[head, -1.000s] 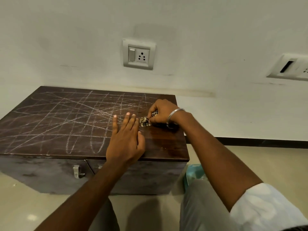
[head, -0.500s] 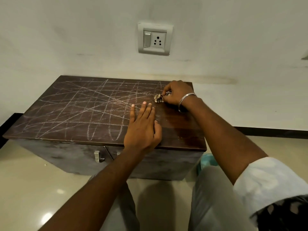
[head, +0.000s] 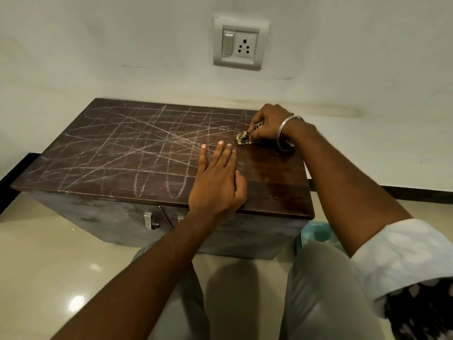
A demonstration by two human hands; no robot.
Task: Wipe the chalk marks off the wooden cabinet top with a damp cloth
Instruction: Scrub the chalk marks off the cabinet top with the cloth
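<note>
The cabinet top (head: 122, 155) is a dark wooden slab against a white wall (head: 98, 45), and most of it is crossed with pale chalk marks (head: 152, 143) — straight lines and long loops that run from the left edge to about the middle-right. The strip at the right end looks darker and glossy, with hardly any chalk on it.

The right hand (head: 269, 123) sits near the back right corner, its grip closed around a bunched checked cloth (head: 244, 138) that is pressed to the wood; a small wad of cloth sticks out to the left of the fingers, right at the edge of the chalked area. A metal bangle (head: 284, 133) circles that wrist.

The left hand (head: 218, 180) lies flat on the top near the front edge, palm down, fingers together and pointing toward the wall — holding nothing, its fingertips just short of the cloth.

A switch and socket plate (head: 241, 44) is on the wall above. Two metal handles (head: 149, 220) show on the cabinet front.
</note>
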